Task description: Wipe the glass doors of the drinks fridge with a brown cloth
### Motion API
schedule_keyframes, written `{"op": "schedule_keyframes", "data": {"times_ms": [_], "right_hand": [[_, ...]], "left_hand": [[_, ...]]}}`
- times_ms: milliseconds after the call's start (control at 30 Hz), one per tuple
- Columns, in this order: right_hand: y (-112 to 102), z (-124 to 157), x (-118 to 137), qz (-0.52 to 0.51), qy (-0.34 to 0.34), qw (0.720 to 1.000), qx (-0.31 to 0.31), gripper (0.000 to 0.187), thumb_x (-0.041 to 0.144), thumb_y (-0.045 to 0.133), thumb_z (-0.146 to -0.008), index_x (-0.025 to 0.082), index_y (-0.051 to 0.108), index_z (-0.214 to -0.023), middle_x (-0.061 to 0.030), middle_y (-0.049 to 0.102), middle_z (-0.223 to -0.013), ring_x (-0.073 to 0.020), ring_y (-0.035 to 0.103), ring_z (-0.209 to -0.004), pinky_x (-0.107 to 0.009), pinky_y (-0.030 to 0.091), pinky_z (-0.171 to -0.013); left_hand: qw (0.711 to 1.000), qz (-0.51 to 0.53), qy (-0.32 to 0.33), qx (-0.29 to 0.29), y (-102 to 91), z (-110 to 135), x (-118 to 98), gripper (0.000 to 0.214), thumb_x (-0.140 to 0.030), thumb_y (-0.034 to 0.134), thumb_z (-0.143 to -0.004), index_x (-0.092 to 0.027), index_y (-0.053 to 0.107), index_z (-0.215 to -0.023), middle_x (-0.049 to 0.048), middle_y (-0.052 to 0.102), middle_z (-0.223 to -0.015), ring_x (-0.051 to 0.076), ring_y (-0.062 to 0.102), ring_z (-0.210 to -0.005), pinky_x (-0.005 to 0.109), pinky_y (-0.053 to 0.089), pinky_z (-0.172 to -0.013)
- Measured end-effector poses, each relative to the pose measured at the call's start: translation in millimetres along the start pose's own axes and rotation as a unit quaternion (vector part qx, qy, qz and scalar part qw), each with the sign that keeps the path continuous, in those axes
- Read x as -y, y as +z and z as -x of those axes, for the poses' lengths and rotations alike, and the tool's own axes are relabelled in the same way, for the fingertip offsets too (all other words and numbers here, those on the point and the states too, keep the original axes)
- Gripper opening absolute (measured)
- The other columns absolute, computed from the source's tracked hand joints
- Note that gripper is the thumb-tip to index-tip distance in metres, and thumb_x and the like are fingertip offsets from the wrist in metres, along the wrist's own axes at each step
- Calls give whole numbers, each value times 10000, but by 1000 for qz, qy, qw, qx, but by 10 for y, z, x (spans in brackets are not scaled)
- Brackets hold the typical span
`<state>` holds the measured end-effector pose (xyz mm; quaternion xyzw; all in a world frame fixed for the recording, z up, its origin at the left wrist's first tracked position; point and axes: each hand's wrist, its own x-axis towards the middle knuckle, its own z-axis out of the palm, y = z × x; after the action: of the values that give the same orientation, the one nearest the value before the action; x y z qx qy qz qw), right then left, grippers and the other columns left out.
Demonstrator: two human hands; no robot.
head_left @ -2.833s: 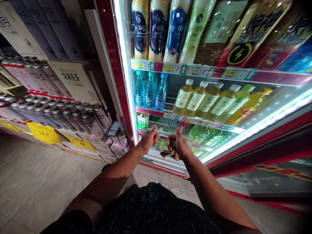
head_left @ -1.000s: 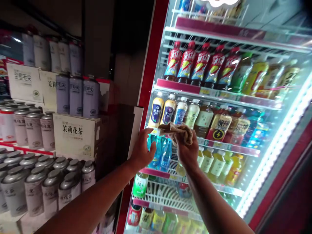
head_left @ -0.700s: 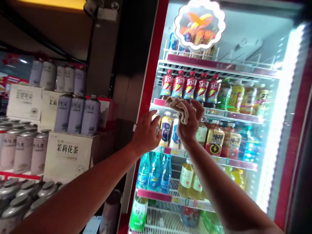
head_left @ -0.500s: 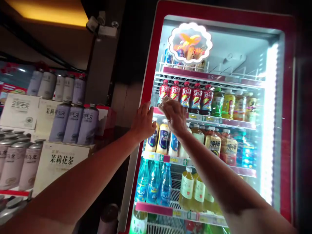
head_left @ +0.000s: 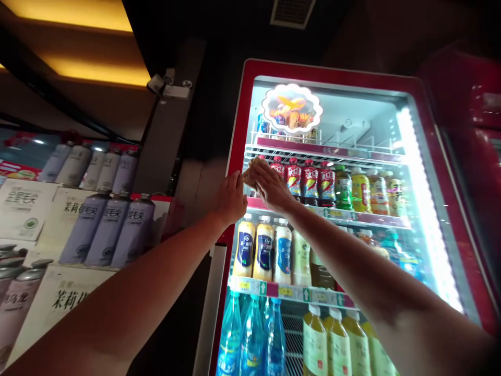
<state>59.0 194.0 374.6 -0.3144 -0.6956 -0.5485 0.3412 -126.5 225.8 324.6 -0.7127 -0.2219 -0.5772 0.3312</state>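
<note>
My right hand [head_left: 270, 183] presses a crumpled beige cloth [head_left: 251, 175] against the glass door [head_left: 352, 156] of a lit drinks fridge, close to the left side of the door. The fingers are bent over the cloth and hide part of it. Just left of it, my left hand [head_left: 231, 198] rests on the red door frame [head_left: 239, 120], fingers pointing up and thumb apart. Its fingertips are very near the cloth's edge; whether they touch it I cannot tell. Behind the glass by my hands stand red-capped bottles [head_left: 293, 177] and bottles with dark blue labels [head_left: 264, 250].
Left of the fridge, purple cans [head_left: 117, 230] and white boxes [head_left: 27, 209] are stacked on a display. A glowing scalloped sign [head_left: 291, 109] is on the upper glass. A twin-lamp fixture [head_left: 176, 91] hangs on the dark pillar. Blue bottles [head_left: 250, 334] stand lower in the fridge.
My view has tilted upward, so the fridge sits lower in the picture. My right hand with the cloth has slid left across the glass, closer to my left hand, which stays at the frame.
</note>
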Motion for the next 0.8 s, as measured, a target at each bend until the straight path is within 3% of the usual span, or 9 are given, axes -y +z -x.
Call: {"op": "schedule_keyframes", "data": {"times_ms": [133, 233, 333, 467, 667, 733, 800], "right_hand": [[-119, -727, -266, 74, 113, 991, 4, 445, 371, 438, -1057, 322, 539, -1487, -14, 379, -1671, -389, 192, -1574, -696, 257, -1195], [-175, -1142, -314, 105, 154, 982, 7, 476, 358, 371, -1061, 306, 515, -1512, -29, 355, -1681, -360, 266, -1545, -634, 275, -1205], [-120, -1383, -254, 106, 153, 982, 27, 525, 294, 372, -1044, 247, 448, -1561, -50, 330, -1692, -298, 243, -1563, -544, 260, -1248], [-91, -1581, -294, 97, 136, 984, 67, 561, 309, 326, -1066, 223, 319, -1620, -28, 193, -1739, -257, 88, -1609, -559, 110, -1293], [-285, -1990, -622, 118, 303, 942, 82, 668, 271, 370, -1027, 178, 174, -1659, -85, 33, -1756, -333, -19, -1612, -715, 11, -1243], [-240, -2100, -626, 117, 278, 950, 81, 669, 271, 381, -1017, 194, 198, -1655, -63, 48, -1759, -328, -27, -1612, -684, 22, -1256], [-153, -2169, -622, 116, 201, 969, 81, 636, 285, 344, -1031, 208, 219, -1650, -35, 81, -1758, -307, -18, -1612, -640, 24, -1270]], "left_hand": [[998, -62, 11, 23, 0, -114, -18, 555, -378, 503, -963, -13, 500, -1381, 274, 432, -1560, 401, 460, -1401, 539, 365, -1195], [995, -94, 17, 26, 25, -189, 2, 517, -459, 463, -989, -64, 539, -1313, 243, 410, -1593, 384, 435, -1441, 523, 377, -1197], [993, -107, 35, 21, 71, -251, 56, 530, -507, 436, -998, -80, 528, -1299, 242, 358, -1630, 381, 327, -1526, 529, 353, -1219], [991, -119, 61, 26, 106, -280, 121, 606, -518, 437, -998, -34, 476, -1361, 288, 360, -1613, 368, 274, -1557, 507, 289, -1260], [988, -129, 83, 28, 114, -247, 152, 728, -546, 445, -998, -29, 367, -1504, 291, 338, -1624, 382, 289, -1548, 519, 277, -1257], [989, -124, 79, 27, 129, -240, 155, 723, -547, 445, -999, -37, 376, -1507, 285, 322, -1634, 387, 276, -1552, 522, 267, -1260], [989, -122, 77, 26, 146, -236, 156, 716, -543, 426, -1005, -38, 376, -1510, 283, 310, -1640, 390, 264, -1556, 527, 262, -1260]]}}
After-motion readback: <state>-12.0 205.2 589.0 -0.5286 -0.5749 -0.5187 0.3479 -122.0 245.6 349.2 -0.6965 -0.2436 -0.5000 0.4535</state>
